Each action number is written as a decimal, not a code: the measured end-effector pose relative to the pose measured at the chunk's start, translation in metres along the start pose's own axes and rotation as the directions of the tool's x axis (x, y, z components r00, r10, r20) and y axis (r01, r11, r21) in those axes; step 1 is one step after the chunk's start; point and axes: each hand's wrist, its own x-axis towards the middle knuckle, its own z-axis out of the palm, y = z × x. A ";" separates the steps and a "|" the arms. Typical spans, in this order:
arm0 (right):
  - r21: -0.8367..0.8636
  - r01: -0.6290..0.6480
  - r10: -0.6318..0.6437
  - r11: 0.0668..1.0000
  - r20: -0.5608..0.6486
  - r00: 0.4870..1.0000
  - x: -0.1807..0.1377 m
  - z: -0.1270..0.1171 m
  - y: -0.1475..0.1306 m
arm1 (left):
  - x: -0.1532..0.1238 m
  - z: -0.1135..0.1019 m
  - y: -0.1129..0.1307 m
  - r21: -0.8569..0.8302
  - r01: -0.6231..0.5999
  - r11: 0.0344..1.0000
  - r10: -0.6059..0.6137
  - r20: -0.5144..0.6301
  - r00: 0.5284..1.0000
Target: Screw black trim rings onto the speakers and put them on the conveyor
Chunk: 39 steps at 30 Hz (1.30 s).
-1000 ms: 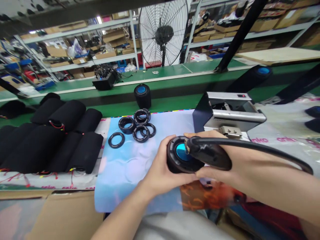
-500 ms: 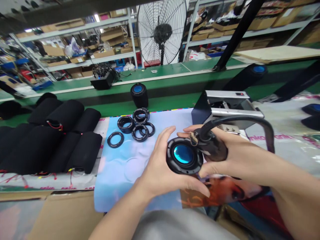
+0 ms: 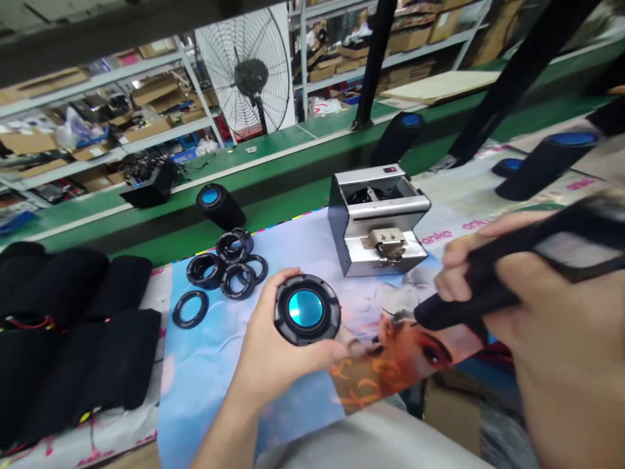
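**Round black unit [image 3: 306, 309] held from one side, dark tool [image 3: 488, 277] well apart**

We have the unit in the left hand [image 3: 273, 365], its shiny blue disc [image 3: 305, 307] facing up, over the printed sheet [image 3: 209, 358]. The fingers curl round its left side and the thumb runs along the near edge, so this hand is clamped on it, with the right side unsupported. Its underside is hidden; we cannot tell whether it rests on the sheet. The right hand [image 3: 551, 312] is wrapped round the tool, whose narrow end points left and down, apart from the unit. Blur hides the tool's finer details.

Our main worry is that one-sided hold: a push on the rim could twist the unit or slide it out of our fingers. If it does sit on the sheet, the rippled print might shift under it. The disc is uncovered, so a careless sweep of the tool could scratch or dent it, and a slip might catch the left thumb, which lies on the side facing the tool. The silver machine [image 3: 385, 221] stands behind, between the two hands, where a wide swing could knock it. The ring stack [image 3: 201, 284] and the loose ring [image 3: 178, 312] lie near the left hand; if we drew that hand sharply back to the left, it might scatter them.
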 end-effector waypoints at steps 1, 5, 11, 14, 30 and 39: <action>0.035 -0.009 0.009 0.999 0.018 1.000 -0.005 0.003 0.003 | 0.001 0.000 0.002 0.008 0.002 1.000 -0.002 0.007 1.000; 0.069 0.016 -0.019 0.997 0.046 0.999 -0.013 0.004 0.012 | 0.002 0.000 0.009 0.084 -0.020 0.996 0.019 0.014 1.000; 0.146 -0.119 0.070 0.982 0.300 0.951 -0.008 -0.010 0.027 | 0.002 0.002 0.004 0.138 -0.046 0.989 0.057 -0.081 0.995; 0.193 -0.165 0.084 0.967 0.371 0.925 -0.007 -0.009 0.033 | 0.000 0.002 0.004 0.166 -0.068 0.984 0.079 -0.065 0.995; 0.350 0.236 -0.282 0.906 0.085 0.956 0.067 0.043 -0.005 | 0.030 0.038 0.001 0.261 -0.196 0.945 0.208 -0.017 0.978; 0.292 0.222 -0.269 0.930 0.129 0.955 0.074 0.049 0.008 | 0.014 0.059 0.010 0.363 -0.062 0.930 0.150 -0.220 0.964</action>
